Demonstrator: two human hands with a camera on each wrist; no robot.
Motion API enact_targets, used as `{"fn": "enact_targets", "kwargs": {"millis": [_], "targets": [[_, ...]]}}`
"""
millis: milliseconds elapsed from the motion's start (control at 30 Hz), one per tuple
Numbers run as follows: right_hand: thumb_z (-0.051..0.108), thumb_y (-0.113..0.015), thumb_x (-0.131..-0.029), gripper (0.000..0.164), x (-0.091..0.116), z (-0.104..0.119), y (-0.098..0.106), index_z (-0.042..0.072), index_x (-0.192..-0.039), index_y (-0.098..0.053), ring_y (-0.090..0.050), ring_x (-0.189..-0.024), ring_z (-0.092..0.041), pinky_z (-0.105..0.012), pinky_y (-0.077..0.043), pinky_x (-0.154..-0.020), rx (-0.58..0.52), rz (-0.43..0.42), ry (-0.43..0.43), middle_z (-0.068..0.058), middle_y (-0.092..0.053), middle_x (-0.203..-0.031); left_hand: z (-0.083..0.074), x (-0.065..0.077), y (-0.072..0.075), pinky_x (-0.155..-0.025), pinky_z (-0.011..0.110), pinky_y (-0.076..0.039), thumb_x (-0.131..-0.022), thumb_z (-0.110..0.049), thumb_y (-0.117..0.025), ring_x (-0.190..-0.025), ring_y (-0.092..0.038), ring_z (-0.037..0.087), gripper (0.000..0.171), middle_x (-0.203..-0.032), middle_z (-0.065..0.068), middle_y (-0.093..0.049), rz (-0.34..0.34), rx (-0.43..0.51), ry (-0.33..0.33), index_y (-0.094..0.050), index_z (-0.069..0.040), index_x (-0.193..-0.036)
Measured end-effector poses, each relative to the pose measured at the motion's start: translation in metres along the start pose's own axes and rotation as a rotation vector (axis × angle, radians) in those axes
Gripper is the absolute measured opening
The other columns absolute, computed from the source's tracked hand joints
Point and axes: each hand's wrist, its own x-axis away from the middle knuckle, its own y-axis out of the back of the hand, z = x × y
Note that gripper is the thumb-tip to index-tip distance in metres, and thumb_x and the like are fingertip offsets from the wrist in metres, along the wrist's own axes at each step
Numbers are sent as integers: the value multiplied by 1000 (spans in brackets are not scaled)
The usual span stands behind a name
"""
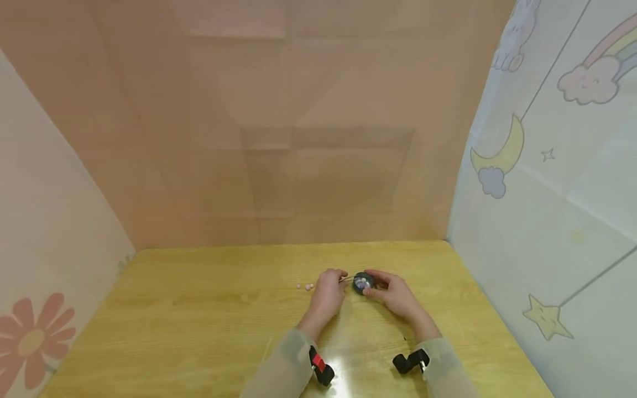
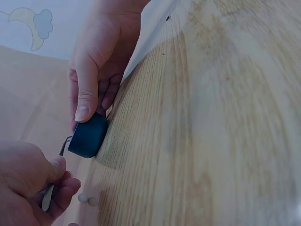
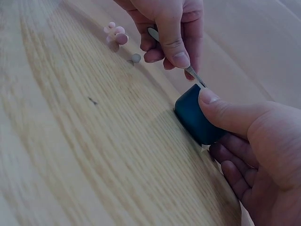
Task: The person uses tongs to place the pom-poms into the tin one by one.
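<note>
The yellowish wood-grain table point(image 1: 199, 320) had a smooth surface that caught a bright reflection at its near edge. At its far middle, the right hand point(image 1: 396, 294) gripped a small teal cup point(image 2: 89, 136) from the right, thumb and fingers on its wall. This smooth, round-cornered cup stood on the table and held pale pieces, too small to identify. From the left, the left hand point(image 1: 329, 290) pinched slim metal tweezers point(image 2: 48, 195), their tips at the cup's mouth. Left of that hand lay small pink balls point(image 3: 121, 38), with one greyish ball point(image 3: 136, 58) slightly apart.
</note>
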Motion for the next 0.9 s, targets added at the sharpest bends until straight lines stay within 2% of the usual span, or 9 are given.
{"fn": "enact_targets", "kwargs": {"millis": [133, 367, 633, 733, 900], "targets": [[28, -85, -95, 59, 2, -5, -1, 11, -148, -65, -64, -128, -31, -55, -48, -110, 2, -8, 0, -11, -68, -143, 2, 3, 0, -86, 35, -61, -99, -1, -75, -101, -72, 26, 14, -104, 11, -75, 0, 14, -7, -81, 0, -111], [30, -84, -96, 59, 0, -6, 0, 10, -148, -65, -65, -127, -31, -55, -50, -108, 1, -10, 19, -12, -68, -142, 11, 6, 9, -81, 30, -60, -101, -1, -72, -98, -72, 22, 14, -104, 10, -75, -23, 115, -3, -81, 1, -112], [28, -85, -95, 60, -1, -3, -1, 10, -148, -65, -65, -127, -30, -54, -49, -109, -9, -7, 15, -12, -67, -143, 27, 15, 30, -65, 25, -54, -103, -1, -69, -80, -62, 12, 14, -100, 9, -74, -34, 229, 33, -80, 2, -112], [27, -85, -95, 60, 0, -2, -1, 10, -149, -64, -66, -126, -29, -52, -49, -108, -8, -4, 14, -12, -67, -143, 33, 19, 39, -60, 24, -55, -105, -2, -68, -76, -64, 13, 16, -101, 11, -75, -28, 282, 50, -79, 2, -114], [27, -85, -95, 60, 1, -2, 0, 10, -149, -64, -65, -127, -29, -52, -49, -109, 0, -5, 4, -11, -67, -143, 43, 25, 54, -59, 24, -55, -104, -1, -68, -76, -64, 12, 16, -104, 12, -77, -55, 282, 20, -80, 1, -114]]}}
